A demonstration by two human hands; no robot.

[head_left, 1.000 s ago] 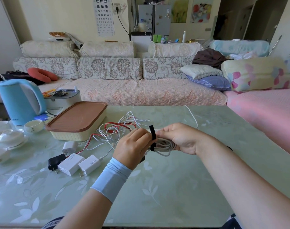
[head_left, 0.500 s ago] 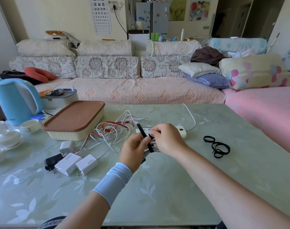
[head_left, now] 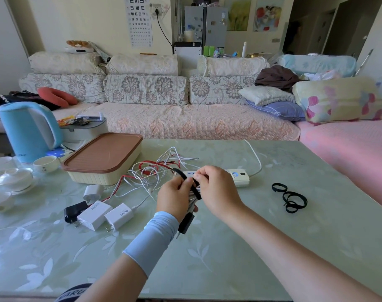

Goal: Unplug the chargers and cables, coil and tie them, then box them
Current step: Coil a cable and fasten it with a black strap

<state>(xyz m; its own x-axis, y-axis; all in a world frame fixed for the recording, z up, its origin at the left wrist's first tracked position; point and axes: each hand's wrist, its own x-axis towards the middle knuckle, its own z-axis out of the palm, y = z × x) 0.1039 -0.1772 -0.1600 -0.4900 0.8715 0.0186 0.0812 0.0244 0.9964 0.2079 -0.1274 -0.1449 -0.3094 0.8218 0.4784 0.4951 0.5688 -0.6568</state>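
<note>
- Blue kettle (head_left: 26,129) at the bench's (head_left: 229,247) far left.
- White cup (head_left: 46,163) just right of the kettle.
- Lidded glass bowl (head_left: 14,178) near the left edge.
- Floral sofa (head_left: 185,123) beyond the bench.
- Eye chart (head_left: 138,20) on the far wall.

Bright daylight, soft shadows, sharp centre, wide-angle bending at edges

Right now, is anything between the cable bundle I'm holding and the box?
Yes. The brown lid sits closed on the box, and a loose tangle of white and red cables lies between it and the bundle.
</note>
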